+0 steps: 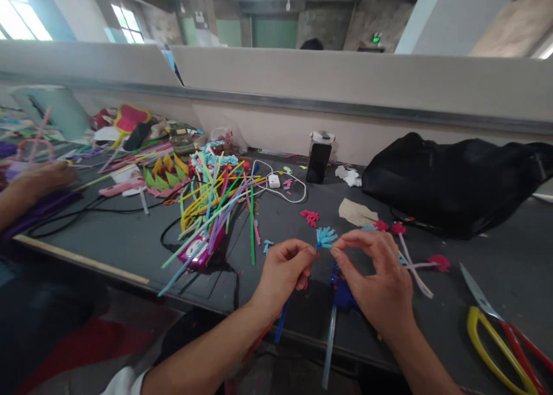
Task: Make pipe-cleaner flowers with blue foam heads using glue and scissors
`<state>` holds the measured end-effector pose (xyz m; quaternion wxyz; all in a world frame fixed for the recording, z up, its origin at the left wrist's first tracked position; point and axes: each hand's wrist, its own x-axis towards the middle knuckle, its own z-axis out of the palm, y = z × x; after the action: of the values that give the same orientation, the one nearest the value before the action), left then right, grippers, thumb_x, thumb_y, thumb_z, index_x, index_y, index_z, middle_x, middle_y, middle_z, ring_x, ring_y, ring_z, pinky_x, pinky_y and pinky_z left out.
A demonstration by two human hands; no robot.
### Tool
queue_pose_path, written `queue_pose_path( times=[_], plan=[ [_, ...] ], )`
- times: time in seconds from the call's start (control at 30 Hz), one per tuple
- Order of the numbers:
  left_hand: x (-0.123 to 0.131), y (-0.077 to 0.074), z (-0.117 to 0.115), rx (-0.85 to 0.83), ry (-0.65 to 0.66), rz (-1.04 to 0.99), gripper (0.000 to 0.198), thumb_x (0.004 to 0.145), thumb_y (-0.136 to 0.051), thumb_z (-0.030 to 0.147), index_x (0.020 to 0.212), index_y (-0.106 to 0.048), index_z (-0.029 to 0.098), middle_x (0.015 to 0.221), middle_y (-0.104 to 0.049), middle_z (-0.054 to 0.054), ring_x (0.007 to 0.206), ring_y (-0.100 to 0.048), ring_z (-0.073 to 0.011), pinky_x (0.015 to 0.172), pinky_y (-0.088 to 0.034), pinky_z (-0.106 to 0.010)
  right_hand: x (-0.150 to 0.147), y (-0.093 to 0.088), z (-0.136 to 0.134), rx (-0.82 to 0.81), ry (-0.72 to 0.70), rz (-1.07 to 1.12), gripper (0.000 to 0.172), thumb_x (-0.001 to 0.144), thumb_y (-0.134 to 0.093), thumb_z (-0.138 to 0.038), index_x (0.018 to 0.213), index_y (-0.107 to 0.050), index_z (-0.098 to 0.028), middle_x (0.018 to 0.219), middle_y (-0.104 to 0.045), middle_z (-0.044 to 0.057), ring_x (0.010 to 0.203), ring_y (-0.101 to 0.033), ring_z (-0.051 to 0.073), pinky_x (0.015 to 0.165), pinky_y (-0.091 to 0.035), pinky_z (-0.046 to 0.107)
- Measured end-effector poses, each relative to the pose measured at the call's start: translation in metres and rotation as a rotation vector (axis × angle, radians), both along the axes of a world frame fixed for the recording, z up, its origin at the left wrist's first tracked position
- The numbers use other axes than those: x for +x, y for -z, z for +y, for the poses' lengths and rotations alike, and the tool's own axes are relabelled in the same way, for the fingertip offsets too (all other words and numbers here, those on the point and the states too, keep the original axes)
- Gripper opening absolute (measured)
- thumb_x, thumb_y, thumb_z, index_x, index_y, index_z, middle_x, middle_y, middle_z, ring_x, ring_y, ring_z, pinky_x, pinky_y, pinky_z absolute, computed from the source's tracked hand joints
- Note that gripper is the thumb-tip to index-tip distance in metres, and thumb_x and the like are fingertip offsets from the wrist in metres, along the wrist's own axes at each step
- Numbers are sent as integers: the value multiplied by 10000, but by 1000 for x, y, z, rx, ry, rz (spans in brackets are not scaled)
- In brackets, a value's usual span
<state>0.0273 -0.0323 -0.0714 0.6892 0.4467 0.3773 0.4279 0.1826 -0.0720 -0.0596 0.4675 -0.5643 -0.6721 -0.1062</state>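
Note:
Between my two hands is a light blue tufted flower [326, 237] made of short fuzzy pieces. My left hand [290, 268] pinches it at its base on the left, with a dark blue stem [282, 321] showing below that hand. Thumb and index finger of my right hand [375, 271] meet at the flower's right side. Under my right hand lies a blue glue gun [343, 294], partly hidden, with a clear glue stick [329, 349] pointing toward the table's front edge. Small red pieces [310, 217] and light blue pieces [268, 246] lie nearby.
Colored pipe cleaners [216, 205] are piled left of center over a purple device [201, 251]. Large scissors [496, 326] lie at the right, near red flowers [439, 262]. Behind are a black bag [453, 182] and a phone [318, 163]. Another person's hand [49, 176] is far left.

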Motion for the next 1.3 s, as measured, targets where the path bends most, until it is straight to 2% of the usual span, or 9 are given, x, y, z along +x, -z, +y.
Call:
queue_pose_path(
  times=[1.03, 1.3],
  plan=[
    [1, 1, -1, -15, 44, -21, 157, 738, -621, 285, 674, -625, 142, 430, -441, 70, 334, -345, -45, 352, -245, -181, -2, 4, 4, 13, 20, -8, 93, 853, -637, -231, 897, -556, -235, 826, -649, -4, 820, -574, 187, 791, -437, 361],
    [1, 4, 1, -73, 88, -29, 127, 713, -610, 270, 673, -631, 152, 446, -436, 75, 332, -341, -40, 355, -240, -183, 0, 9, 5, -27, 14, 50, 95, 852, -634, -243, 897, -550, -238, 839, -648, -1, 827, -593, 190, 798, -464, 384]
  ],
)
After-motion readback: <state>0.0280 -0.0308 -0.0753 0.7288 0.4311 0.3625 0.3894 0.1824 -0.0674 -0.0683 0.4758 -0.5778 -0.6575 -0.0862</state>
